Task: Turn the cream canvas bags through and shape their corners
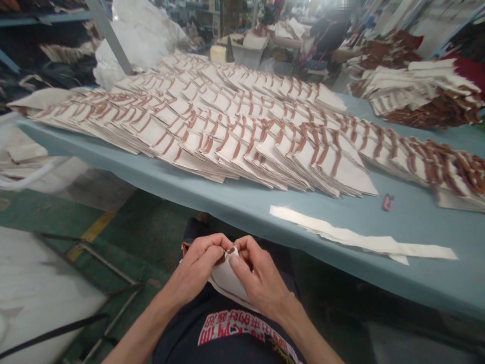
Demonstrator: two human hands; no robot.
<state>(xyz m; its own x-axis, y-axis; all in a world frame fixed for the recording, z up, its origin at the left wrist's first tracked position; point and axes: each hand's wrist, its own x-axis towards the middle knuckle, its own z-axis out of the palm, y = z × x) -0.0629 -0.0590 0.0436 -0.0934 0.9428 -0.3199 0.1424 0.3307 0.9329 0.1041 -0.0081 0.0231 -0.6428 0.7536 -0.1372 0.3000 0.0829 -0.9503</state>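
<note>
Over my lap, in front of the table edge, I hold a white fabric piece (229,280) with brown at its top edge. My left hand (200,260) pinches the upper left part of that edge. Close beside it, my right hand (255,270) grips the same edge, with the thumb lying on the white face. The piece hangs down between my hands toward the dark printed apron (227,344). Much of it is hidden behind my fingers and right wrist.
A blue-green table (227,202) carries long overlapping rows of white and brown fabric pieces (242,141). Pale strips (341,235) and a small pink-and-black tool (388,202) lie near its front. A fabric pile (420,93) stands back right. A metal frame (121,303) is at lower left.
</note>
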